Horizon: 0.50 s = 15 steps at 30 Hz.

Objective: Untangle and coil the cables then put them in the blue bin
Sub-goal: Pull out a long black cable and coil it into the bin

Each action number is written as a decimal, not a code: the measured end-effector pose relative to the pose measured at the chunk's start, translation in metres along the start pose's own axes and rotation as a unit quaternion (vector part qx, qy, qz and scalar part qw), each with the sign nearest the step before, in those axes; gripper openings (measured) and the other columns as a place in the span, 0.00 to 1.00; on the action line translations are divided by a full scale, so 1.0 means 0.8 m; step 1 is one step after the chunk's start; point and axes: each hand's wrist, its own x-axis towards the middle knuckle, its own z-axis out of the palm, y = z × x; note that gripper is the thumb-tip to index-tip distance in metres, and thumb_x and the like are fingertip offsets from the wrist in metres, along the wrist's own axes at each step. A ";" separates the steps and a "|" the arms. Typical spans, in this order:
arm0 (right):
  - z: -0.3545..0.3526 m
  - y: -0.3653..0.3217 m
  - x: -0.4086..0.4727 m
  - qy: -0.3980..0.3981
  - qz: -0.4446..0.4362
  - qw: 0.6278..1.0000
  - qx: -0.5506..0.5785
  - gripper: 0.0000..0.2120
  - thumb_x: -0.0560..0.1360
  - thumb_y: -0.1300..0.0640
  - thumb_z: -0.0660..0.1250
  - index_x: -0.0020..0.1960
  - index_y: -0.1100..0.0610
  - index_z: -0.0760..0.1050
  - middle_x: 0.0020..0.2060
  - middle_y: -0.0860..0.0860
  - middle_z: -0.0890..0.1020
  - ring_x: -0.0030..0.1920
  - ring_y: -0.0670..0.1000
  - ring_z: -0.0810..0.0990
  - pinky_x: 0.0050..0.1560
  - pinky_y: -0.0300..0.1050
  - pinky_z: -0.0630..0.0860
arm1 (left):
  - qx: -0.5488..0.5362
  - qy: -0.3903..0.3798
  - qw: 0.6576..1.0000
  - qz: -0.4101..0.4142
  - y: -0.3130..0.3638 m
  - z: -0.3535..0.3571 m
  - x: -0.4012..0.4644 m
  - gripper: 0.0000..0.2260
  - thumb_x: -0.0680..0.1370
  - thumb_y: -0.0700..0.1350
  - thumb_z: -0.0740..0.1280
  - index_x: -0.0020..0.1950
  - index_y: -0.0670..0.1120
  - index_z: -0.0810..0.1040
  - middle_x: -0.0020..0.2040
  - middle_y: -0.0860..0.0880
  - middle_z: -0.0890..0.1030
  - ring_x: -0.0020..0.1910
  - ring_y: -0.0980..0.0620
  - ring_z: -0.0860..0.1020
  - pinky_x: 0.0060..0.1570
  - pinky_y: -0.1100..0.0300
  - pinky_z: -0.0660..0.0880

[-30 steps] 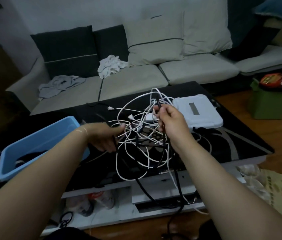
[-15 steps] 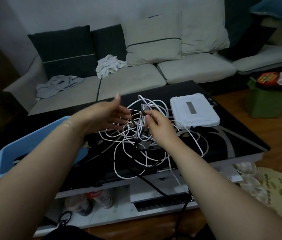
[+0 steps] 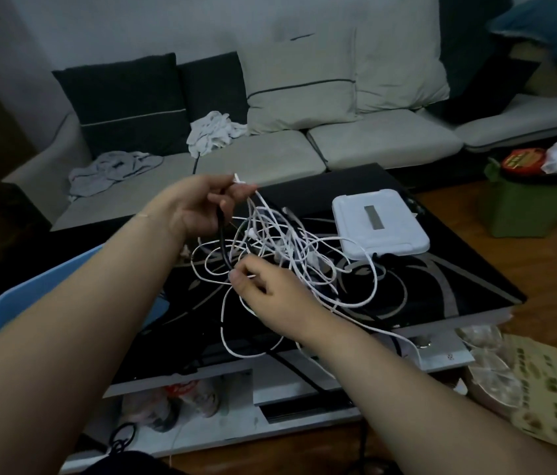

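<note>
Presently, left hand [image 3: 201,207]: raised above the surface [image 3: 441,289], fingers curled round a black cable [image 3: 222,241] and pinching white strands at their top end. Right hand [image 3: 263,293]: lower, thumb and fingers pinching a white strand within the cables [image 3: 290,255], a tangle hanging from the left hand down onto the dark patterned surface. Blue bin [image 3: 30,296]: at the surface's left edge, partly behind the left forearm. White flat device [image 3: 380,224]: just right of the tangle. Sofa [image 3: 270,152]: behind.
</note>
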 end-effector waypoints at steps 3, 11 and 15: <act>0.003 -0.008 -0.008 0.011 -0.055 0.997 -0.056 0.12 0.79 0.41 0.55 0.44 0.47 0.67 0.27 0.45 0.72 0.30 0.45 0.70 0.34 0.49 0.68 | -0.016 -0.002 0.999 0.041 0.023 0.000 0.002 0.12 0.83 0.47 0.57 0.51 0.39 0.73 0.43 0.46 0.82 0.17 0.60 0.64 0.16 0.70 0.61; -0.014 0.020 0.000 0.018 0.090 0.980 -0.179 0.23 0.78 0.34 0.46 0.45 0.49 0.71 0.42 0.48 0.80 0.47 0.54 0.78 0.42 0.47 0.68 | 0.066 0.047 0.994 0.069 0.015 -0.033 0.013 0.18 0.84 0.54 0.52 0.48 0.45 0.76 0.22 0.55 0.60 0.17 0.60 0.57 0.15 0.70 0.50; -0.035 0.044 0.019 0.114 0.249 0.962 0.003 0.30 0.75 0.32 0.53 0.65 0.54 0.66 0.56 0.52 0.78 0.56 0.58 0.79 0.55 0.58 0.77 | 0.079 0.032 0.996 0.024 -0.022 -0.052 0.006 0.16 0.84 0.51 0.54 0.40 0.47 0.73 0.23 0.55 0.62 0.18 0.60 0.59 0.15 0.71 0.53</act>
